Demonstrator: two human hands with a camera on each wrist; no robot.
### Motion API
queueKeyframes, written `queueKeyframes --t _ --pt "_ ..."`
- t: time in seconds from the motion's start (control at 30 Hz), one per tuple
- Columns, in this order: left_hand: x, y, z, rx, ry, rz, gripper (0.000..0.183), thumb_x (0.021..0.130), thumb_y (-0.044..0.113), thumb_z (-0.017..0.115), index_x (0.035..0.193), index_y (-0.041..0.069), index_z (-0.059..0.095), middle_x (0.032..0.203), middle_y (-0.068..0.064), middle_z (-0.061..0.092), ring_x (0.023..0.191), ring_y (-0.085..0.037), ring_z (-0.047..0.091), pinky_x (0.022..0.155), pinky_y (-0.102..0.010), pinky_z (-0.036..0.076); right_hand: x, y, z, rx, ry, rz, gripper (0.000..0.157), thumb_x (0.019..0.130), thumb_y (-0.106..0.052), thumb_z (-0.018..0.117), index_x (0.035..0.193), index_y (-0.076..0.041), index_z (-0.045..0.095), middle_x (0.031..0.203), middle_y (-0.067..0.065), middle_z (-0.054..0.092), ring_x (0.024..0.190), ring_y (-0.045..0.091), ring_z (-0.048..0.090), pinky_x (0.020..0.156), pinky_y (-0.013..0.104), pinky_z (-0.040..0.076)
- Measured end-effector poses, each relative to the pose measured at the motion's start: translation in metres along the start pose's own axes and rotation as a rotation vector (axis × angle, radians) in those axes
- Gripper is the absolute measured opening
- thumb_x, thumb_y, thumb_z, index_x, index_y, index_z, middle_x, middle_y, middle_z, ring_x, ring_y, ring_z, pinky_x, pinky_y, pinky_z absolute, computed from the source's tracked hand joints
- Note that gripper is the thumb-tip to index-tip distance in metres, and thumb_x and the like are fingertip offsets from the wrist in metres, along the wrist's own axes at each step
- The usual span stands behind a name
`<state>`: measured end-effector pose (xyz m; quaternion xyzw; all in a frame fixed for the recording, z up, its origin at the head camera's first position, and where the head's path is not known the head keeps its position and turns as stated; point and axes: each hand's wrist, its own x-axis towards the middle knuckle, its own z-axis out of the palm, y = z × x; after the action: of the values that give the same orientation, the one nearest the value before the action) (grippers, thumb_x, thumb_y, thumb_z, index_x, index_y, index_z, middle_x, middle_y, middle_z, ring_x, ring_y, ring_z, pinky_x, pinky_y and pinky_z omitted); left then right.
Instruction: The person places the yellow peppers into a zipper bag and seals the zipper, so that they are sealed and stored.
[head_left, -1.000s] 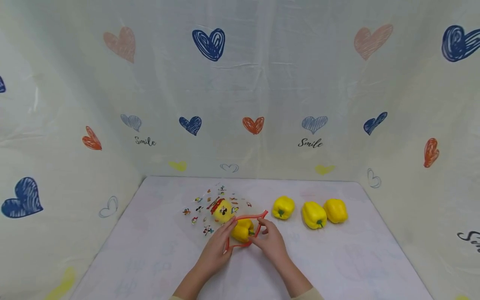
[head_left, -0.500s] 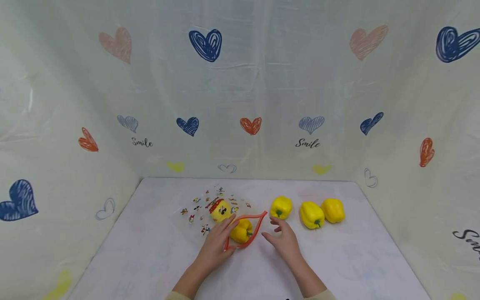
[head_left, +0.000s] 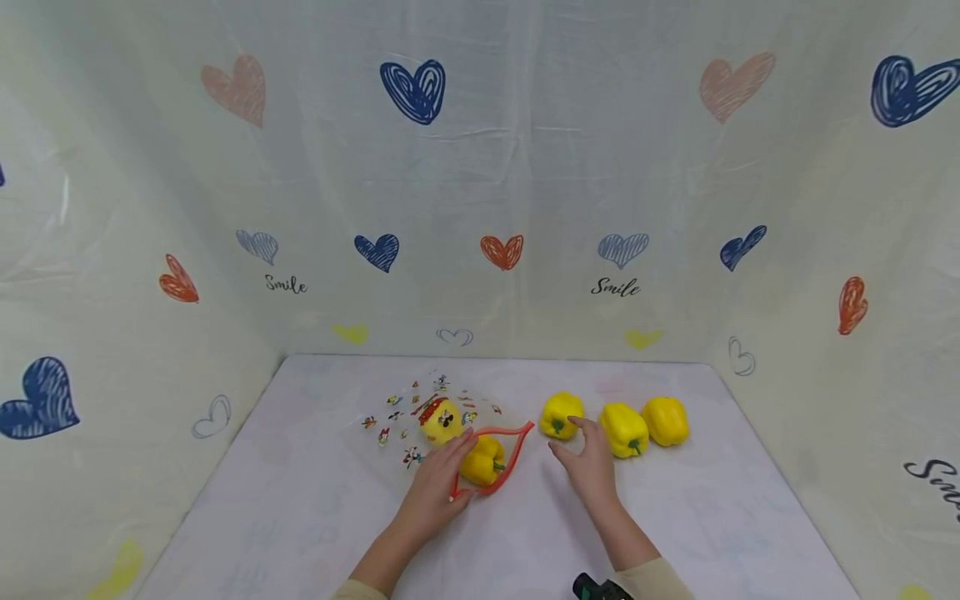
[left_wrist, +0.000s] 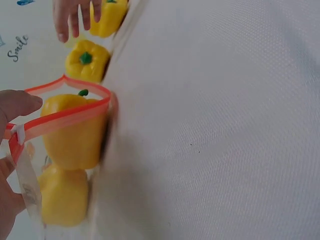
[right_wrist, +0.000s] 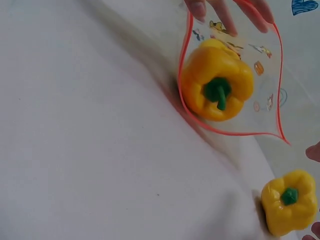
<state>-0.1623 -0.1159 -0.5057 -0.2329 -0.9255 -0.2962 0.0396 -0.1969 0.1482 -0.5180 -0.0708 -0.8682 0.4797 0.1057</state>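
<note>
A clear zip bag with cartoon prints and a red-orange rim (head_left: pixel 517 450) lies on the table, its mouth spread wide. My left hand (head_left: pixel 433 482) holds the bag by the left side of its mouth, fingers along the top edge and thumb at the lower corner. Inside are two yellow bell peppers: one with a green stem (right_wrist: pixel 217 82) just within the mouth, another (head_left: pixel 441 422) deeper in. My right hand (head_left: pixel 595 468) reaches with thumb and fingers apart beside a loose yellow bell pepper (head_left: pixel 559 412) right of the bag; nothing is in its grasp.
Two more yellow bell peppers, a stemmed one (head_left: pixel 624 431) and one beyond it (head_left: pixel 666 421), sit side by side farther right on the white table (head_left: pixel 300 500). A heart-print curtain (head_left: pixel 480 167) encloses the back and sides. A black object (head_left: pixel 596 587) shows below the right sleeve.
My right hand has let go of the bag's mouth and moved right to the nearest loose bell pepper. My left hand keeps its place on the bag.
</note>
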Motion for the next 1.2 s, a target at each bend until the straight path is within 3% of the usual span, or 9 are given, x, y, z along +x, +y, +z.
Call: queueKeyframes --t 0.4,1.2 --pt "-0.002 0.0 -0.002 0.001 0.02 -0.006 0.081 0.079 0.012 0.082 0.149 0.013 0.04 0.156 -0.001 0.033 0.137 -0.024 0.037 0.11 -0.051 0.033 0.02 0.006 0.005 -0.03 -0.039 0.02 0.065 0.082 -0.012 0.078 0.136 0.005 0.046 0.138 0.029 0.04 0.129 0.043 0.037 0.109 0.056 0.031" --pt "-0.004 0.0 -0.002 -0.007 0.017 -0.048 0.082 0.079 0.01 0.081 0.149 0.015 0.039 0.156 -0.001 0.034 0.138 -0.023 0.037 0.11 -0.05 0.034 0.038 0.01 0.02 -0.029 0.016 0.076 0.06 0.076 -0.003 0.082 0.127 0.003 0.051 0.129 0.028 0.045 0.12 0.042 0.044 0.107 0.054 0.036"
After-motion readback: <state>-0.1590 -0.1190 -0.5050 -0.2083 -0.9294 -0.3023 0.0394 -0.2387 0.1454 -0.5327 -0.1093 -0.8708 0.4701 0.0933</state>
